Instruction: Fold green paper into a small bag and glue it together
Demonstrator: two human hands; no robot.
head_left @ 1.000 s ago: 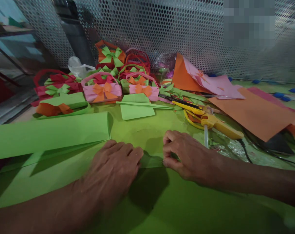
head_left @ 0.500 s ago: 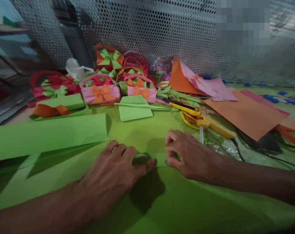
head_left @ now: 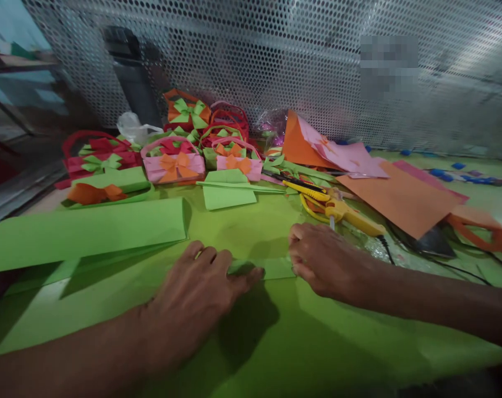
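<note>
A narrow green paper strip [head_left: 278, 269] lies flat on the green table surface [head_left: 251, 224], stretched between both hands. My left hand [head_left: 205, 293] is closed over its left part, with the thumb pressed on the paper and the other fingers curled. At the strip's right end my right hand [head_left: 328, 260] is closed in a pinch; its fingertips are partly hidden. Left of my left hand lies a folded green sheet [head_left: 93, 224]. A yellow glue gun [head_left: 354, 216] and a yellow cutter knife [head_left: 307, 189] lie just beyond my right hand.
Small paper bags with bows, such as a pink one [head_left: 174, 167], stand in rows at the back. Orange sheets [head_left: 404, 193] and pink sheets lie at the right, near a black cord. A perforated metal panel [head_left: 242, 61] rises behind, with a dark bottle [head_left: 135, 83] against it.
My right hand has slid slightly right along the strip, so more of it shows between the hands. My left hand stays nearly in place. The camera view has shifted a little.
</note>
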